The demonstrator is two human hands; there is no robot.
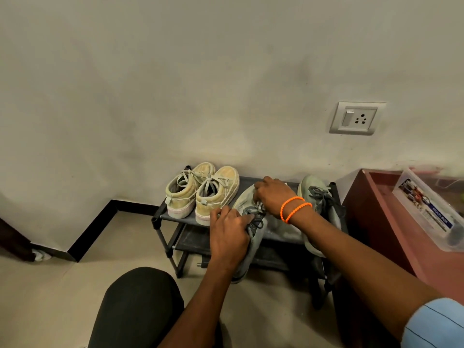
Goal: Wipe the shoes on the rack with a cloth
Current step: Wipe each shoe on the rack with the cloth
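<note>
2 hands on 1 grey shoe [247,249].
Left hand [229,237] grips its collar; right hand [272,197], fingers curled, rests on the toe, pointing toward the wall.

Tan shoes [200,189], grey-green sneaker [251,237], black rack [163,214], orange wristbands [293,207], blue striped sleeve [437,325]

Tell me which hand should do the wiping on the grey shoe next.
Probably the right hand: it rests on the toe of the grey shoe, seemingly gripping a cloth, while the left hand grips the shoe's laces, steadying it.
</note>
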